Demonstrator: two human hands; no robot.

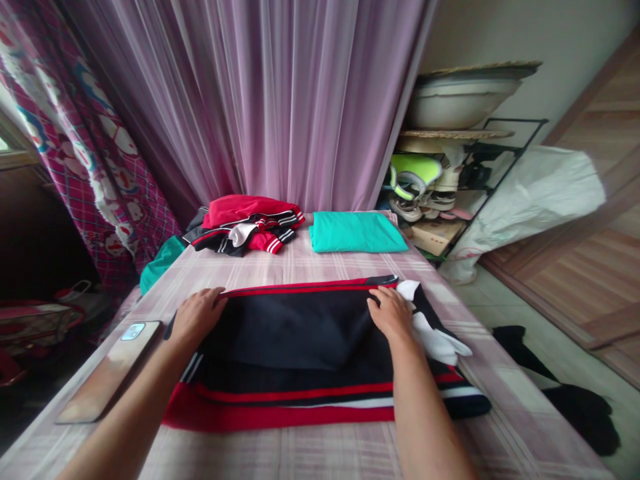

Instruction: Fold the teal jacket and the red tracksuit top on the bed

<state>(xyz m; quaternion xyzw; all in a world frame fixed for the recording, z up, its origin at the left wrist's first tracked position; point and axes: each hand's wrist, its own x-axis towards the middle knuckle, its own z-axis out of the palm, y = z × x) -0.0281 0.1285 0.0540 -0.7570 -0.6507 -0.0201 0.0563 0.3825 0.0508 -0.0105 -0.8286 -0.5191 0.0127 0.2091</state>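
A black garment with red and white stripes (300,333) lies folded flat across the checked bed (350,267) in front of me. My left hand (197,313) presses palm down on its left end. At its right end my right hand (393,312) lies flat near the top edge, beside a white pocket lining (437,340) that sticks out. Neither hand grips anything; the fingers lie together on the cloth.
A phone (110,373) lies at the bed's left edge. Farther back sit a red and black clothes pile (245,223) and a folded teal cloth (355,232). Behind hang pink curtains (280,100). A rack with shoes (435,187) and a white sack (535,193) stand right; dark clothes (575,393) lie on the floor.
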